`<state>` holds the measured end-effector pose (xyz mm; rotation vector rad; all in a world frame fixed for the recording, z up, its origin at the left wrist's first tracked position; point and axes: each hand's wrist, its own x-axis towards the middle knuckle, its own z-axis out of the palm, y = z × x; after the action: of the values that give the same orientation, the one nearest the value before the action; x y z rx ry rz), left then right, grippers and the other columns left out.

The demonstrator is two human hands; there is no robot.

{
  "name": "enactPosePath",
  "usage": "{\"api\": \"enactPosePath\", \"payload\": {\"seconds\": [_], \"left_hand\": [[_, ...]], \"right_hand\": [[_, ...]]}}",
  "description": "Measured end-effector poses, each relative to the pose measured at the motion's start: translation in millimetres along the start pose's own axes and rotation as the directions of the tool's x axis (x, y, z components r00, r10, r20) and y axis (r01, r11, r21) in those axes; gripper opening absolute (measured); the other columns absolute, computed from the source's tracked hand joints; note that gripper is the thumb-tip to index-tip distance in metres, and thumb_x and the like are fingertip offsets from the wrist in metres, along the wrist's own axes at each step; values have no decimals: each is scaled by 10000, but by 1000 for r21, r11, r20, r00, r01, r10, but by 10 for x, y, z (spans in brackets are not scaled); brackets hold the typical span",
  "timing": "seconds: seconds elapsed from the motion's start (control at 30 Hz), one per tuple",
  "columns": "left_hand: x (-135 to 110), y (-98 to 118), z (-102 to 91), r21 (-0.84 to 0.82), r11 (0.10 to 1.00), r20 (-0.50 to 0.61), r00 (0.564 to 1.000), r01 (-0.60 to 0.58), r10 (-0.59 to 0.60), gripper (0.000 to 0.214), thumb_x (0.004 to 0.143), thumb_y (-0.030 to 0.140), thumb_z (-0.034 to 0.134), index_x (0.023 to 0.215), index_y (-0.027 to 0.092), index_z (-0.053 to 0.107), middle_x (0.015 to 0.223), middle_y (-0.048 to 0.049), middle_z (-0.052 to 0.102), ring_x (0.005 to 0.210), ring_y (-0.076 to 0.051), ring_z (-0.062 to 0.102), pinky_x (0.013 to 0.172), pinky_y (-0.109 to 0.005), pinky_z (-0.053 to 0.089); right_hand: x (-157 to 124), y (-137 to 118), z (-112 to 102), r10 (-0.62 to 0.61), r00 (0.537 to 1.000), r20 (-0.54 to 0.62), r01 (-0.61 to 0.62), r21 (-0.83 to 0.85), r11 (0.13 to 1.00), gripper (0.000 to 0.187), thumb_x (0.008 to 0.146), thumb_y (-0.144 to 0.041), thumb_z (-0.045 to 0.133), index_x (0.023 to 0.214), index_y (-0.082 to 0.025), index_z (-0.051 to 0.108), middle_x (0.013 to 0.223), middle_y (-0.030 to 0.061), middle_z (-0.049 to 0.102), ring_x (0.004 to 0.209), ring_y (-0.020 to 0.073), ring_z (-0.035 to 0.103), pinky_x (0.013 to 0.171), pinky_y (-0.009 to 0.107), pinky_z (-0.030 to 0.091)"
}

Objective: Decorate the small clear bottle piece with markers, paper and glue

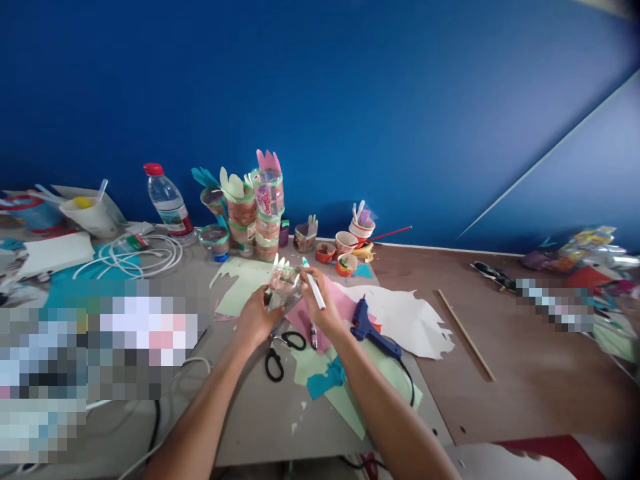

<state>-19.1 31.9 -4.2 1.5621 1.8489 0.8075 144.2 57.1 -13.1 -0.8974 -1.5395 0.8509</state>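
Observation:
My left hand [256,319] is wrapped round a small clear plastic cup [283,281] with pale paper points on its rim, held just above the table. My right hand [323,310] touches the cup's right side and grips a white marker [314,285] that slants up to the left. Black-handled scissors [278,351] lie directly below both hands. A second pen [313,335] lies on pink paper [302,319] under my right wrist. A blue glue gun [371,330] rests just right of my right hand.
Stacked decorated cups [260,210] and a water bottle [169,202] stand at the back by the blue wall. Small paper cups [346,252], a white cable coil [143,257], green [350,393] and white paper sheets [405,317] and a wooden stick [466,335] lie around.

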Motion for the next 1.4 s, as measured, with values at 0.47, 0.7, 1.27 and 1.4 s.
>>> {"api": "enactPosePath", "payload": {"seconds": [0.47, 0.7, 1.27, 1.4], "left_hand": [[-126, 152, -26, -414, 909, 21, 999, 39, -34, 545, 712, 318, 600, 1225, 137, 566, 1080, -89, 691, 969, -245, 641, 843, -352, 488], [-137, 114, 69, -438, 897, -3, 998, -61, 66, 555, 718, 325, 611, 1232, 127, 545, 1154, -115, 658, 1052, -252, 620, 929, -383, 458], [-191, 192, 95, -353, 934, -85, 996, -61, 33, 476, 685, 278, 622, 1141, 154, 561, 1129, -104, 612, 1101, -261, 573, 978, -411, 423], [-194, 197, 102, -345, 936, -93, 995, -73, 43, 483, 687, 244, 612, 1157, 152, 551, 1136, -108, 579, 1121, -258, 558, 998, -415, 410]], "right_hand": [[-197, -642, -258, -99, 965, -244, 187, 368, 911, 205, 902, -404, 547, 929, -235, 661, 697, 10, 648, 709, 192, 639, 810, 415, 500], [-270, -668, -153, -97, 982, -162, 115, 109, 987, 246, 887, -307, 573, 1121, -253, 626, 935, 41, 700, 851, 196, 666, 773, 338, 521], [-257, -607, -102, -22, 984, -175, 20, -12, 1000, 196, 795, -241, 531, 927, -223, 675, 863, 37, 717, 757, 187, 664, 703, 318, 531], [-252, -588, -95, -24, 983, -181, 22, -14, 1000, 201, 796, -241, 525, 930, -226, 673, 853, 34, 714, 744, 181, 659, 697, 317, 531]]}}
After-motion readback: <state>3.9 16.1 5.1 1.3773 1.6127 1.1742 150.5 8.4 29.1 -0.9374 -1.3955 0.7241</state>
